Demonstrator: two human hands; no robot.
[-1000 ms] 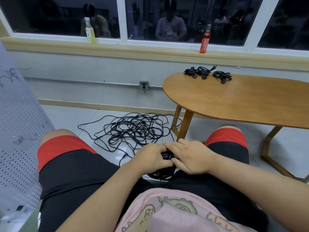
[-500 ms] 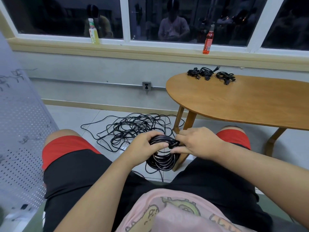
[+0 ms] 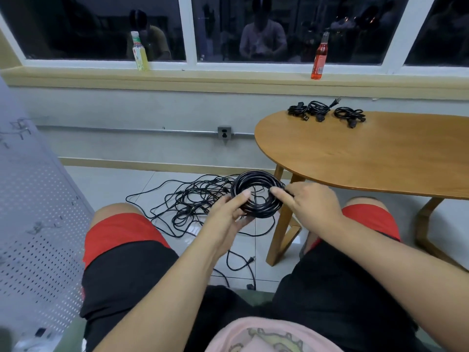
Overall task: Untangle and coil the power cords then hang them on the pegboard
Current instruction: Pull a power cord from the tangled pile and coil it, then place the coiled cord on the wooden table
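many tight loops of black cable are wound into one round power cord coil [image 3: 264,210], which is held above the tiled floor [image 3: 114,189]. its left rim is gripped by the left hand [image 3: 228,212]; its right rim is pinched by the right hand [image 3: 312,207].

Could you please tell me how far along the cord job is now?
Done: three small coils lie on the table. In hand: left hand and right hand grip a large coil. Left: the tangled pile on the floor, plus hanging the coils on the pegboard.
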